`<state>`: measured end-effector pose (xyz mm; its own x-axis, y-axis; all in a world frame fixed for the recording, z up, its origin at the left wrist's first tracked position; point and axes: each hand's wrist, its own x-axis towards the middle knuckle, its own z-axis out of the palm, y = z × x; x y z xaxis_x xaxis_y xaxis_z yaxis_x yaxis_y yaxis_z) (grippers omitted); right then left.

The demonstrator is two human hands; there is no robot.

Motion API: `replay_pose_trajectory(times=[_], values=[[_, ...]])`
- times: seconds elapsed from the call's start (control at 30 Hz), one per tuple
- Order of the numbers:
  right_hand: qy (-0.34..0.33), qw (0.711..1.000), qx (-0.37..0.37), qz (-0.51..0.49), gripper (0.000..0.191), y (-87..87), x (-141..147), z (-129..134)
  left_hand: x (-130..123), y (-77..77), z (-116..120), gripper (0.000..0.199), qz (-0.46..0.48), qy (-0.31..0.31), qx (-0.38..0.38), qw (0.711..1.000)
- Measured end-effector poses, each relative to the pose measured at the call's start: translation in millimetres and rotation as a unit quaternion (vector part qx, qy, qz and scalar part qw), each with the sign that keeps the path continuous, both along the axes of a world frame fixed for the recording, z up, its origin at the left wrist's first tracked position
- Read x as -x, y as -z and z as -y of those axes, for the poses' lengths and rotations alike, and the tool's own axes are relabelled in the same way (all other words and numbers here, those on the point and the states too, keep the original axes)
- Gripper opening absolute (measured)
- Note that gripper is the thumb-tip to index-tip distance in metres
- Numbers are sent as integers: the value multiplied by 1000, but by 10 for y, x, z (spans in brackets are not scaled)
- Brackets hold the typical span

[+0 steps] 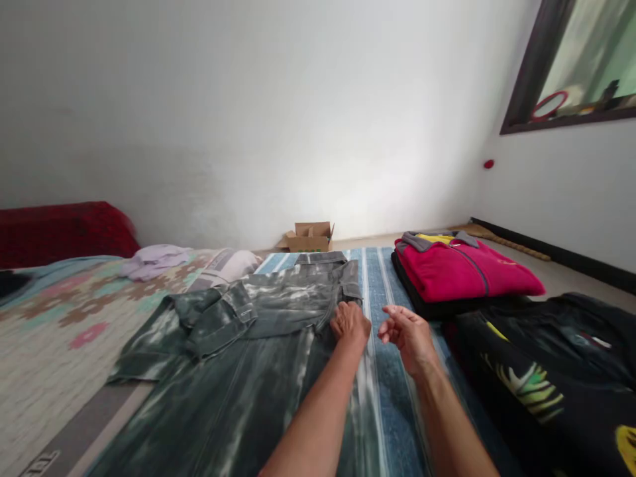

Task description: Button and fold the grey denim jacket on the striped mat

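Observation:
A dark green washed-denim jacket (238, 377) lies spread out in front of me, its collar (320, 258) toward the wall. Its left sleeve (213, 324) is bent over the body, with a cuff showing. My left hand (350, 321) is closed at the jacket's right edge, just below a folded part with a cuff; the fingertips are partly hidden. To its right, my right hand (405, 331) hovers over the blue striped cloth (380, 285), fingers loosely bent and apart, holding nothing.
At right are a folded pink zip jacket (457, 268) and dark folded clothes (527, 371) with a printed pattern. Flowered bedding (74, 318) and a lilac cloth (154, 260) lie left. An open cardboard box (308, 240) stands by the wall.

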<state>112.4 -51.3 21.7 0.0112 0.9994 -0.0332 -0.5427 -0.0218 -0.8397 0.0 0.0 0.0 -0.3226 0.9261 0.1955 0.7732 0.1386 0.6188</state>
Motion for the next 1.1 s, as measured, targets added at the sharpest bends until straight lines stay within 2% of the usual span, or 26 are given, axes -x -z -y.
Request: replay_pose_trajectory(times=[0.1,0.17,0.3,0.5,0.63,0.83,0.97,1.1], values=[[18,999,47,-21,42,319,21,-47,137,6,-55,8,39,-3,-5,999],[19,998,62,-18,44,399,29,-61,226,10,-92,15,61,1,-1,998],[14,997,72,-3,45,366,67,-106,360,39,-142,23,109,18,0,994],[-3,996,83,28,44,338,113,-146,430,95,-133,19,224,29,-20,974],[-8,995,82,49,43,340,131,-146,505,67,-98,13,333,40,-20,942],[-8,993,82,81,40,338,161,-141,644,8,-67,13,479,60,6,876],[-7,993,85,86,38,335,177,-147,703,5,-77,17,544,65,23,836],[-5,992,83,92,36,326,198,-145,754,17,-97,19,582,65,27,810]])
